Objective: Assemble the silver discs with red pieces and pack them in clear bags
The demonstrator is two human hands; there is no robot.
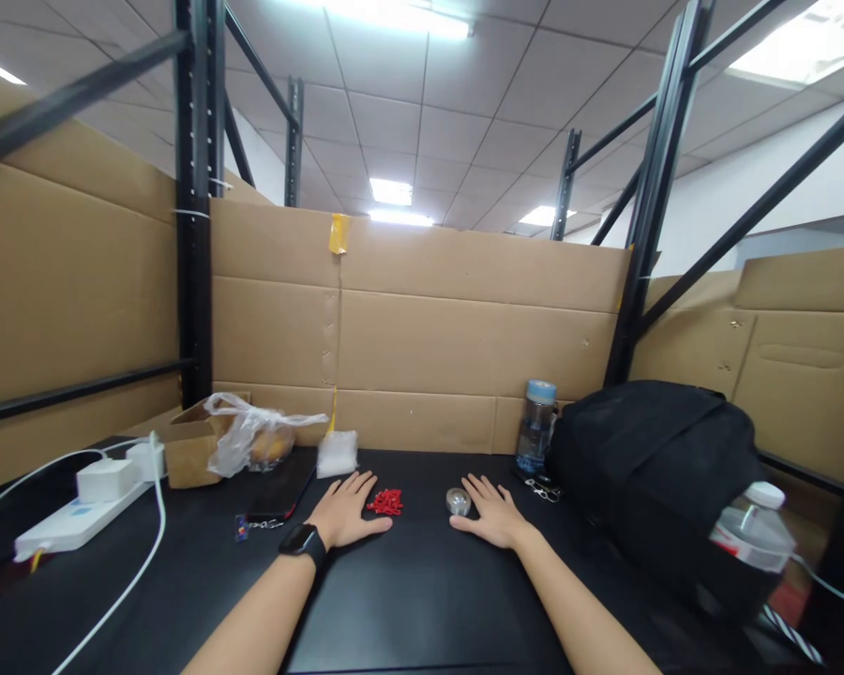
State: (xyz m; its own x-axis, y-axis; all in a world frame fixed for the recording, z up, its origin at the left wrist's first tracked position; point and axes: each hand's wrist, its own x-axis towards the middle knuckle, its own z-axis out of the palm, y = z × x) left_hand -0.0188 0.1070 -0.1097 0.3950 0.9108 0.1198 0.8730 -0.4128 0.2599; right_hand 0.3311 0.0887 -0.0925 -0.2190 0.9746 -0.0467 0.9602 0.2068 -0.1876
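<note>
Flat on the black table rests my left hand, fingers spread and nothing in it; a dark smartwatch is on that wrist. Just right of its fingers lies a small heap of red pieces, too small to make out singly. My right hand also lies palm down with its fingers apart. Between its thumb and index finger, on the tabletop, is a small round clear object, perhaps a roll or lidded container; I cannot tell whether the hand touches it.
To the left are a white power strip with cables, a cardboard box, a tied plastic bag, a phone and a white packet. On the right stand a water bottle and a black backpack. Cardboard walls surround the table.
</note>
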